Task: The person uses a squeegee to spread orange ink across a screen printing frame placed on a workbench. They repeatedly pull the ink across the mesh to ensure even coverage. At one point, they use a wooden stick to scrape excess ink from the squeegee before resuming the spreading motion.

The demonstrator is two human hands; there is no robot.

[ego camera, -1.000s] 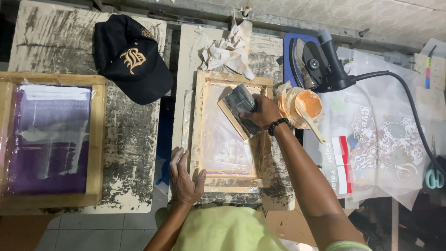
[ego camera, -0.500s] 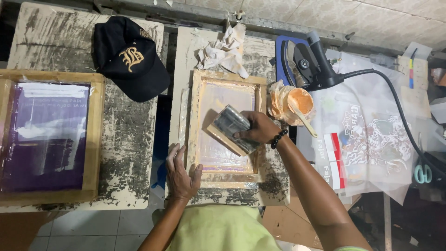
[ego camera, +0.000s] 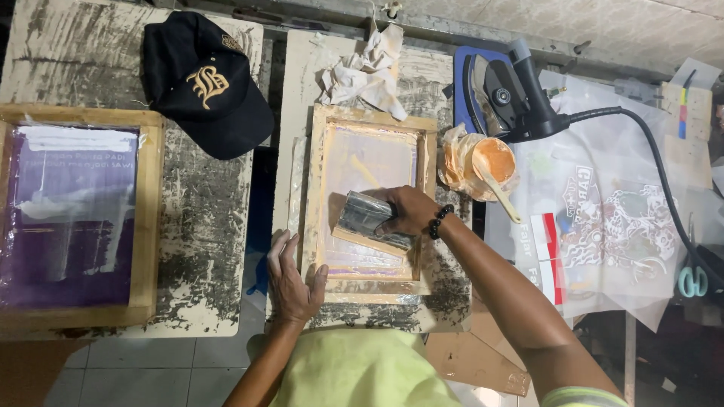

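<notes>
A small wooden screen-printing frame [ego camera: 317, 188] lies on a paint-stained board in the middle. My right hand [ego camera: 407, 209], with a dark bead bracelet at the wrist, grips a tape-wrapped squeegee [ego camera: 366, 218] pressed on the lower half of the mesh. A pale orange streak shows on the mesh above it. My left hand [ego camera: 290, 279] lies flat on the frame's lower left corner, fingers spread.
A tub of orange ink with a spatula [ego camera: 494, 162] sits right of the frame, beside a black heat tool [ego camera: 520, 98] with a cord. Crumpled rags [ego camera: 366, 68] lie above. A black cap [ego camera: 200, 83] and a larger purple screen [ego camera: 72, 211] are left. Printed films [ego camera: 611, 218] and scissors [ego camera: 692, 280] lie right.
My right hand has pulled the squeegee down the mesh from the top of the frame toward me. My left hand stays pressed on the frame's lower left corner.
</notes>
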